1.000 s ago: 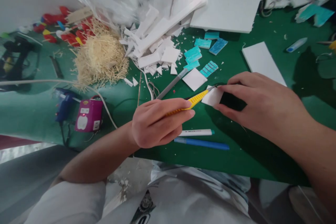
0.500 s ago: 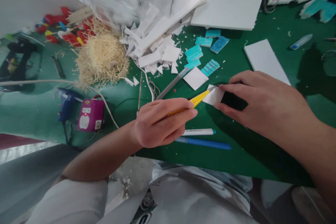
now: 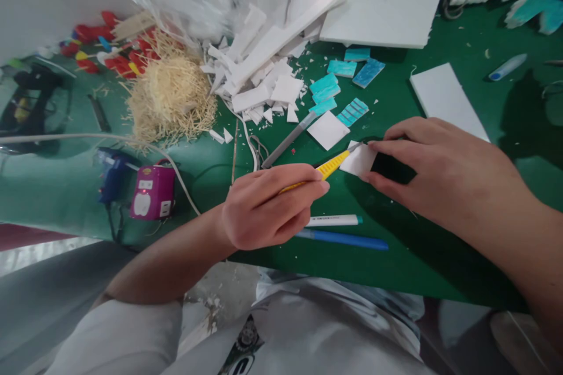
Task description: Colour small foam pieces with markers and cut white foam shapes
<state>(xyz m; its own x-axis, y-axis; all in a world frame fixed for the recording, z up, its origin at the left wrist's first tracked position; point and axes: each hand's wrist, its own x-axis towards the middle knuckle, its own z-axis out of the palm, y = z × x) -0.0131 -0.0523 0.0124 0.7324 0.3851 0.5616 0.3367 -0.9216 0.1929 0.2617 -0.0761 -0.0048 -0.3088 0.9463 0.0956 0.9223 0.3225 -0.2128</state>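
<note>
In my left hand (image 3: 272, 205) is a yellow utility knife (image 3: 333, 166), its blade pointing right and resting at the upper edge of a small white foam board piece (image 3: 358, 162). My right hand (image 3: 444, 170) pinches that piece by its right side, thumb below and fingertips above. Just left of it lies a white foam square (image 3: 328, 130), flat on the green table. Below the knife, a white marker (image 3: 334, 220) and a blue pen (image 3: 347, 239) lie side by side, their left ends hidden by my left hand.
Blue-painted foam pieces (image 3: 325, 89) lie beyond, beside a heap of white scraps (image 3: 268, 91). A larger white strip (image 3: 448, 96) is behind my right hand. At left are wood shavings (image 3: 173, 96), a purple power adapter (image 3: 152, 193) and a blue glue gun (image 3: 112, 170) with cables.
Almost nothing differs. My left hand has shifted very slightly left with the knife, while the pinched foam piece stays in place.
</note>
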